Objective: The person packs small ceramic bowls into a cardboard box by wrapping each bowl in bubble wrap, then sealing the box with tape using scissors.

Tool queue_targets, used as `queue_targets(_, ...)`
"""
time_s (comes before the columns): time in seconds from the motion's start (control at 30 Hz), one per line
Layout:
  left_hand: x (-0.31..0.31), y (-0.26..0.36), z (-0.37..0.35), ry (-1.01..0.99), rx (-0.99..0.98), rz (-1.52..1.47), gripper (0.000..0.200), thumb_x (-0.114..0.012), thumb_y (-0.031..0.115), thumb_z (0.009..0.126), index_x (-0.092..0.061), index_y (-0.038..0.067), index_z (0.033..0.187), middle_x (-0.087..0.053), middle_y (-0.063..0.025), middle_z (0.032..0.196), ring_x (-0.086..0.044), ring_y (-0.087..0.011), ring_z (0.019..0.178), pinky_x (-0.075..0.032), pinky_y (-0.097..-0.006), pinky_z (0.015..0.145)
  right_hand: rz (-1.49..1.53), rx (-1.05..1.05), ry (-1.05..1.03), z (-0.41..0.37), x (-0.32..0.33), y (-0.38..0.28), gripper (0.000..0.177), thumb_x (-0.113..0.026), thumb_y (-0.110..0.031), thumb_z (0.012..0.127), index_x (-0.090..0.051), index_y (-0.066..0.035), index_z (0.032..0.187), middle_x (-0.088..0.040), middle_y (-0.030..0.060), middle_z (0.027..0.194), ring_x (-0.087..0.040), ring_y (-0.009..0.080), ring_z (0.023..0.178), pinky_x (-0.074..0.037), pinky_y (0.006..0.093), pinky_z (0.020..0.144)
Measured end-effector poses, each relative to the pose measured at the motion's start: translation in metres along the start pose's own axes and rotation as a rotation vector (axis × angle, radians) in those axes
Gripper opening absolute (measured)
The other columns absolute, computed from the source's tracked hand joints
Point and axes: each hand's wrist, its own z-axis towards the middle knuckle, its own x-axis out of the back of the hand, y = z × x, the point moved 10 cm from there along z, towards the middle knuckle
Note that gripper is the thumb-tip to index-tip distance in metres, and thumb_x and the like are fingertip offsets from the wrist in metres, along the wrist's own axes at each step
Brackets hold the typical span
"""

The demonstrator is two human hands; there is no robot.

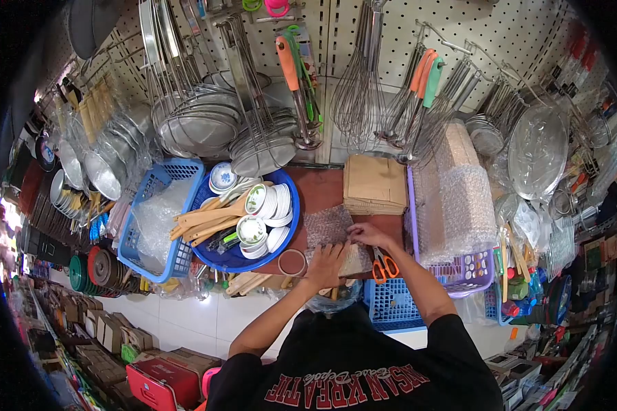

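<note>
A piece of bubble wrap [325, 225] lies on the reddish-brown table, with a folded part toward my body. My left hand [326, 264] rests flat on that near part, fingers spread. At the right edge of the wrap, my right hand [368, 234] has its fingers bent together, pinching the wrap. Whether anything lies inside the wrap is hidden. Orange-handled scissors [384, 268] are just below my right wrist. A roll of tape [292, 262] sits left of my left hand.
A blue basin [289, 236] holds small bowls [255, 198] and wooden spatulas [209, 222]. Brown cardboard sheets [375, 181] are stacked behind the wrap. Right stands a purple basket [473, 279] with a bubble wrap roll [463, 198]; left, a blue basket [175, 267]. Whisks [356, 103] and strainers [199, 123] hang above.
</note>
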Motion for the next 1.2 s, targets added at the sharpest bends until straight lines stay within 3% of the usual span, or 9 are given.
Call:
queue_targets(0.13, -0.006, -0.002, 0.0, 0.032, -0.013, -0.018, 0.106, -0.078, 0.051, 0.066, -0.032, 0.002, 0.149, -0.05, -0.0145, 0.129, -0.048, -0.032, 0.117, -0.035, -0.0554, 0.1, -0.056, 0.122, 0.098, 0.019, -0.003, -0.027, 0.037, -0.066, -0.026, 0.094, -0.065, -0.005, 0.124, -0.069, 0.0112, 0.106, -0.064, 0.0149, 0.093, -0.053, 0.0281, 0.074)
queue_targets(0.23, -0.007, 0.002, -0.003, 0.053, -0.031, 0.02, 0.101, -0.078, 0.05, 0.066, -0.037, 0.002, 0.146, -0.05, -0.0143, 0.128, -0.048, -0.0317, 0.117, -0.037, -0.055, 0.101, -0.014, -0.086, -0.098, 0.03, -0.031, -0.014, 0.037, -0.065, -0.027, 0.094, -0.064, -0.008, 0.126, -0.07, 0.0094, 0.103, -0.066, 0.0137, 0.081, -0.053, 0.027, 0.067)
queue_targets(0.33, -0.004, 0.008, -0.006, 0.014, -0.026, 0.017, 0.099, -0.079, 0.049, 0.066, -0.04, 0.002, 0.144, -0.05, -0.014, 0.128, -0.048, -0.0313, 0.116, -0.038, -0.0539, 0.099, -0.249, 0.121, -0.184, 0.04, -0.058, -0.028, 0.039, -0.063, -0.027, 0.095, -0.062, -0.011, 0.131, -0.071, 0.0076, 0.098, -0.063, 0.0133, 0.068, -0.051, 0.0271, 0.058)
queue_targets(0.43, -0.002, 0.011, -0.008, -0.013, -0.011, 0.014, 0.1, -0.079, 0.049, 0.064, -0.04, 0.002, 0.143, -0.05, -0.0138, 0.128, -0.048, -0.031, 0.115, -0.04, -0.0529, 0.098, -0.13, -0.093, -0.208, 0.043, -0.064, -0.014, 0.049, -0.067, -0.031, 0.089, -0.06, -0.011, 0.133, -0.067, 0.0193, 0.119, -0.065, 0.0263, 0.103, -0.051, 0.0363, 0.091)
queue_targets(0.63, -0.007, 0.008, -0.009, -0.02, 0.016, -0.051, 0.099, -0.079, 0.048, 0.065, -0.04, 0.002, 0.143, -0.049, -0.0146, 0.129, -0.047, -0.0316, 0.118, -0.037, -0.0539, 0.1, -0.173, 0.022, -0.1, 0.042, -0.06, -0.024, 0.062, -0.065, -0.028, 0.088, -0.046, -0.012, 0.145, -0.064, 0.0224, 0.123, -0.063, 0.0319, 0.11, -0.049, 0.0391, 0.096)
queue_targets(0.73, -0.011, 0.007, -0.009, -0.033, 0.025, -0.061, 0.099, -0.079, 0.048, 0.065, -0.04, 0.002, 0.144, -0.049, -0.0151, 0.131, -0.046, -0.0323, 0.121, -0.036, -0.0548, 0.102, -0.201, 0.23, 0.014, 0.056, -0.056, -0.013, 0.055, -0.062, -0.015, 0.093, -0.046, -0.013, 0.145, -0.067, 0.0097, 0.098, -0.062, 0.0165, 0.087, -0.051, 0.0314, 0.08)
queue_targets(0.87, -0.014, 0.006, -0.011, -0.022, 0.035, -0.087, 0.1, -0.079, 0.048, 0.066, -0.038, 0.002, 0.145, -0.048, -0.0152, 0.134, -0.045, -0.0335, 0.125, -0.034, -0.0563, 0.104, -0.136, 0.265, 0.198, 0.053, -0.032, -0.007, 0.054, -0.067, -0.023, 0.092, -0.049, -0.01, 0.142, -0.066, 0.011, 0.107, -0.061, 0.0193, 0.095, -0.05, 0.0348, 0.086)
queue_targets(0.93, -0.017, 0.005, -0.011, -0.038, 0.046, -0.09, 0.099, -0.078, 0.047, 0.067, -0.038, 0.003, 0.145, -0.048, -0.015, 0.137, -0.044, -0.0338, 0.127, -0.033, -0.0569, 0.105, -0.065, 0.188, 0.191, -0.002, -0.015, -0.073, 0.055, -0.068, -0.026, 0.092, -0.05, -0.009, 0.141, -0.064, 0.0102, 0.113, -0.06, 0.0191, 0.102, -0.049, 0.0354, 0.088)
queue_targets(1.2, -0.026, -0.003, -0.011, 0.021, 0.056, -0.156, 0.094, -0.079, 0.043, 0.065, -0.042, -0.002, 0.138, -0.047, -0.0198, 0.139, -0.045, -0.0343, 0.127, -0.03, -0.0542, 0.106, -0.539, 0.437, 0.133, -0.114, -0.033, -0.147, 0.1, -0.085, -0.04, 0.066, -0.037, -0.013, 0.149, -0.049, 0.0196, 0.134, -0.048, 0.0394, 0.121, -0.04, 0.0467, 0.105)
